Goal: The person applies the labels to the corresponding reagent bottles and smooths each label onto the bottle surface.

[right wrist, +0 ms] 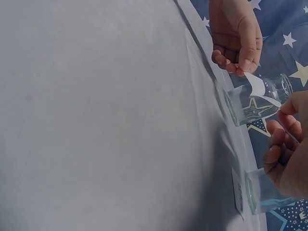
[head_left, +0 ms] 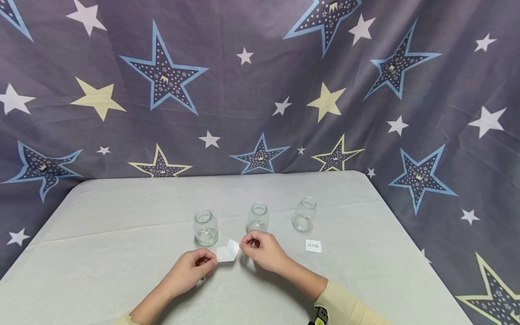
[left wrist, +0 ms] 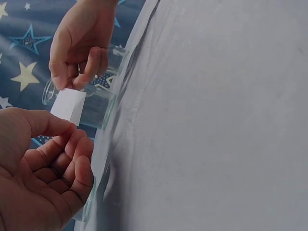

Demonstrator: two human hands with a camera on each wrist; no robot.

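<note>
A small white paper label [head_left: 226, 253], bent with a crease, is stretched between both hands above the table. My left hand [head_left: 188, 271] pinches its left end between thumb and index finger. At the other end, the thumb and index finger of my right hand [head_left: 266, 253] pinch the raised corner. Just behind the label stands a clear glass jar [head_left: 206, 229] without a lid. A second glass jar [head_left: 258, 217] is partly hidden behind the right hand. In the left wrist view the label [left wrist: 70, 107] shows a blank white face.
A third open glass jar [head_left: 304, 214] stands farther right. In front of it, a white label with printed characters [head_left: 313, 246] lies flat on the pale cloth-covered table [head_left: 122, 253]. A star-patterned curtain [head_left: 227, 104] hangs behind and beside the table.
</note>
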